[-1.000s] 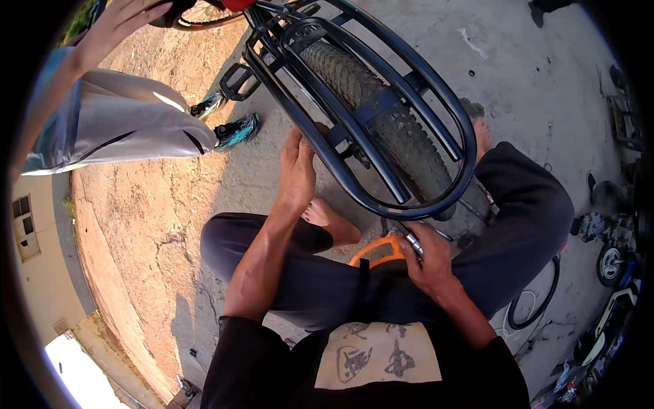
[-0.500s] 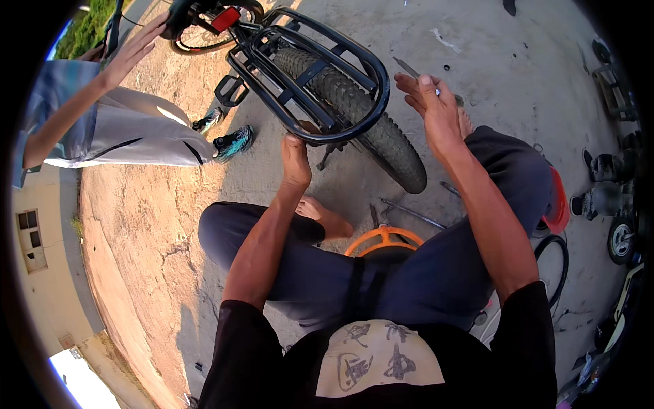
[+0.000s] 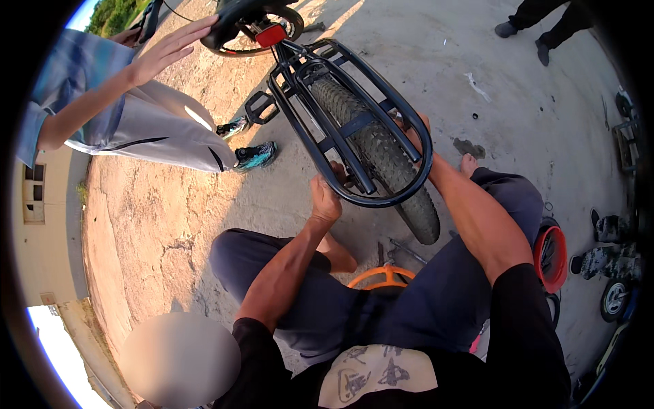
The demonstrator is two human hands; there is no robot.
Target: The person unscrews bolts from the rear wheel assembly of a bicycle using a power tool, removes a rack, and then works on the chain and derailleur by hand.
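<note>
The black rear rack [image 3: 382, 201] of a bicycle sits over its knobby tyre [image 3: 420, 223]. My left hand [image 3: 325, 195] is curled at the near left side of the rack, by the wheel's hub area; what its fingers grip is hidden. My right hand [image 3: 413, 127] reaches to the rack's right side beside the tyre, fingers bent and partly behind the bars; what they hold cannot be made out. Below the wheel, between my legs, lie an orange curved object [image 3: 381, 273] and long metal tools [image 3: 412, 253] on the concrete.
Another person's hand [image 3: 170, 51] rests by the saddle [image 3: 238, 17] at upper left. A third person's legs [image 3: 549, 33] stand at upper right. A red round container [image 3: 549, 255] is beside my right knee. A wheel [image 3: 614, 300] and other parts line the right edge.
My right hand has risen from the orange object with a metal tool to the rack's right side, now partly hidden. A blurred round shape and more of the third person have come into view.
</note>
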